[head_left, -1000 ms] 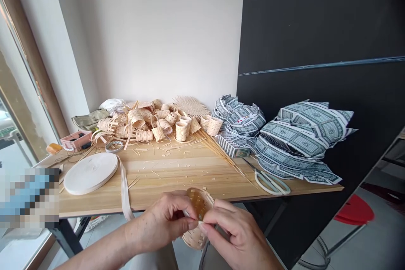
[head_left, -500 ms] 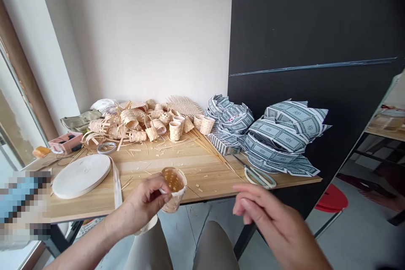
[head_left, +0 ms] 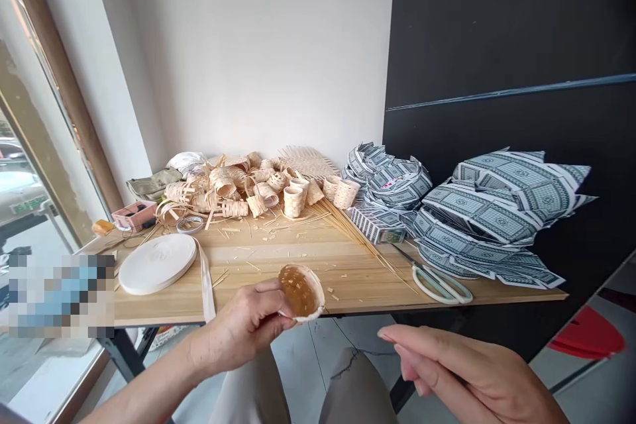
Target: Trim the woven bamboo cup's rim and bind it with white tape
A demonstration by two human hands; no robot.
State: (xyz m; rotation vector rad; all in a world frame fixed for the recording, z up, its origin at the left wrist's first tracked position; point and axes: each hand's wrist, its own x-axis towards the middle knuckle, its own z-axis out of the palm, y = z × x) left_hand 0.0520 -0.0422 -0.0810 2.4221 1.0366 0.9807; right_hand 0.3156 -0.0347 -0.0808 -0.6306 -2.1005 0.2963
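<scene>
A small woven cup-shaped basket (head_left: pixel 317 285) with a pale band round its rim is tilted over the table's near edge, its amber inside towards me. My left hand (head_left: pixel 248 318) pinches this basket at the left side of its rim. To the right, apart from the basket, my right hand (head_left: pixel 457 364) hovers below the table edge, with thumb and fingers pressed together. What they hold, if anything, cannot be made out. Between basket and right hand runs a thin dark line, perhaps a thread (head_left: pixel 354 350), lying partly over my knee.
A roll of white tape (head_left: pixel 158 264) lies on the left of the table (head_left: pixel 278 255), its loose end over the edge. Woven baskets (head_left: pixel 223 182) are heaped behind. Scissors (head_left: pixel 442 283), thin sticks (head_left: pixel 365 238) and folded patterned card pieces (head_left: pixel 491 205) occupy the right. A red stool (head_left: pixel 589 334) stands beyond.
My view has turned left, so the table appears shifted right. The basket has tipped its opening more towards me, still in my left hand. My right hand appears slightly lower, its fingers still together.
</scene>
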